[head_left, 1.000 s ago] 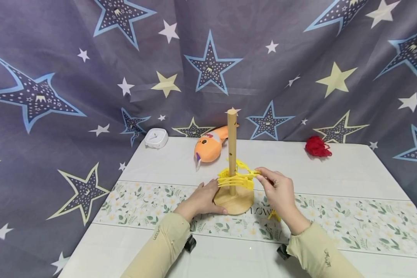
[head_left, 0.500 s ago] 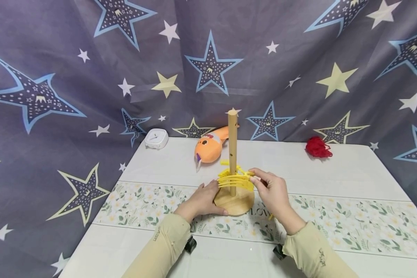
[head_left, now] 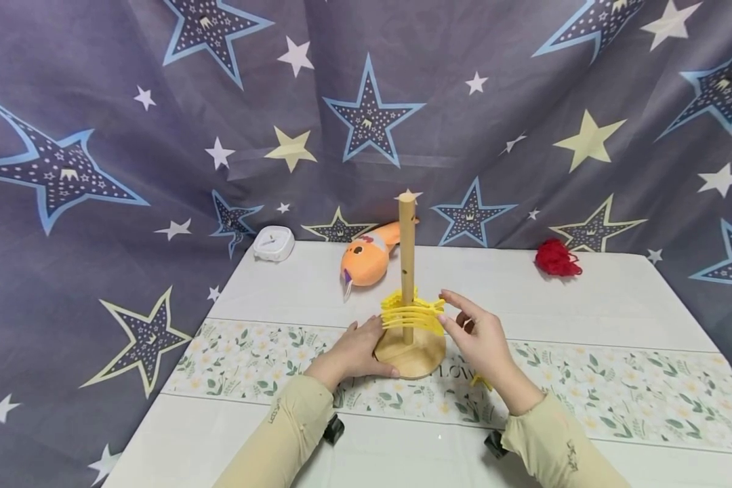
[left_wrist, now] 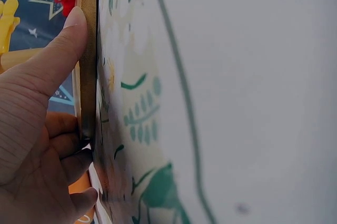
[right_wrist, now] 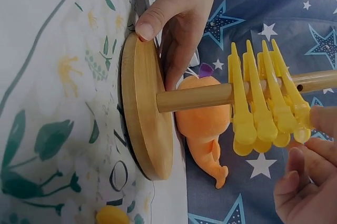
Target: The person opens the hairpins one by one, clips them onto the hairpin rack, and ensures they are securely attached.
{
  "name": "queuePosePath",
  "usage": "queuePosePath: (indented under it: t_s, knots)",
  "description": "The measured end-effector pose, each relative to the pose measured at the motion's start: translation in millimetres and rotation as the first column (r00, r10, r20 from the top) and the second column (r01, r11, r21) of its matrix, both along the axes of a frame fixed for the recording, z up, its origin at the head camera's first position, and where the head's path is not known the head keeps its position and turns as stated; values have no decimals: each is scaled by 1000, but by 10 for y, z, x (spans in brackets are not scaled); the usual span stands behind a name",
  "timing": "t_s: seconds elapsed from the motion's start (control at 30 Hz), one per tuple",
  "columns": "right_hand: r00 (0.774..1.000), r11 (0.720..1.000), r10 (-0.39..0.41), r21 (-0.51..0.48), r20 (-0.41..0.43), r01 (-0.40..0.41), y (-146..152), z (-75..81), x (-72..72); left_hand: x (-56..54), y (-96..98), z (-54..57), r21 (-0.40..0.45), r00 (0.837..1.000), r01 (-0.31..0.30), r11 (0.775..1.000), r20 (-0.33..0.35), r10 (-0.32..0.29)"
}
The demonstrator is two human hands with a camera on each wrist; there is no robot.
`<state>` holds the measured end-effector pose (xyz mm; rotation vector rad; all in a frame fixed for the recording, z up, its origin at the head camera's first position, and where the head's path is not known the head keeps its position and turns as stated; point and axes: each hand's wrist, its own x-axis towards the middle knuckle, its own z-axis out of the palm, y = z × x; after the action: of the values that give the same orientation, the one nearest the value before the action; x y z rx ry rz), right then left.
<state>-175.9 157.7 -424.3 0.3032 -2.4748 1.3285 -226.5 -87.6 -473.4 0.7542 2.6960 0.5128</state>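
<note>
A wooden stand, a round base (head_left: pixel 423 356) with an upright pole (head_left: pixel 407 251), stands on the table. Several yellow plastic pieces (head_left: pixel 411 317) with long pointed ends are stacked around the lower pole; the right wrist view shows their rounded ends (right_wrist: pixel 263 129) side by side. My left hand (head_left: pixel 356 349) grips the base's left edge, its thumb (left_wrist: pixel 73 29) on the upper face and its fingers along the rim. Beside the stack, my right hand (head_left: pixel 478 332) has thumb and index finger parted, fingertips right at the end of the top piece.
Another yellow piece (head_left: pixel 480 381) lies on the table under the right wrist. Behind the stand rests an orange plush toy (head_left: pixel 366 261). At the back are a white clock (head_left: pixel 274 243) on the left and red yarn (head_left: pixel 558 257) on the right, before a star-patterned curtain (head_left: pixel 494 156).
The top yellow piece was tilted in my right hand's pinch and now lies level on the stack. My right hand moved slightly left, and its fingers have spread. My left hand stayed put.
</note>
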Motion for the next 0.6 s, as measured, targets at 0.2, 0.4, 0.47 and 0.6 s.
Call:
queuePosePath:
  t_s: [0.2,0.4,0.47,0.6]
  knots:
    - [999,999,-44,-31,-16,44,74,17,67,1,-1,-8,11,1000,1,1000,8,-1]
    - [995,996,-87,13,-52,88,226,-45,129,-1,-5,-14,7,1000,5,1000,8,-5]
    - [994,995,-96,20,-60,97,279,-74,154,-3,-5,-15,3,1000,5,1000,6,-5]
    - [993,993,-109,34,-53,111,375,-118,207,-7,-4,-8,3,1000,6,1000,4,-6]
